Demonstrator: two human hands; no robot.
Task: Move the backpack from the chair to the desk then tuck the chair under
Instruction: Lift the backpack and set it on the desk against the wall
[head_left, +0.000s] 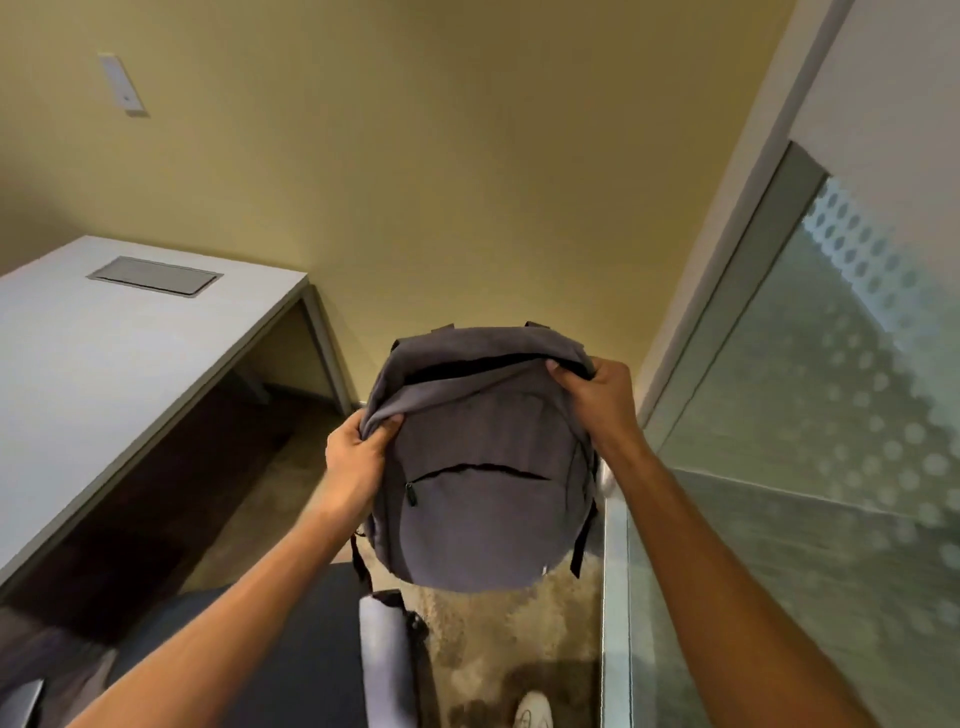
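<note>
A grey backpack (480, 462) hangs in the air in front of me, its front pocket facing me and the top zip partly open. My left hand (358, 452) pinches the fabric at its upper left side. My right hand (597, 395) grips its top right edge. Below it, the dark chair (306, 644) seat and a pale armrest show at the bottom centre. The white desk (104, 364) stands to the left, apart from the bag.
A grey cable hatch (154, 275) is set into the desk top. A yellow wall runs behind. A frosted glass partition (805, 467) with a metal frame closes off the right side. Patterned carpet (498, 654) and a white shoe (532, 709) lie below.
</note>
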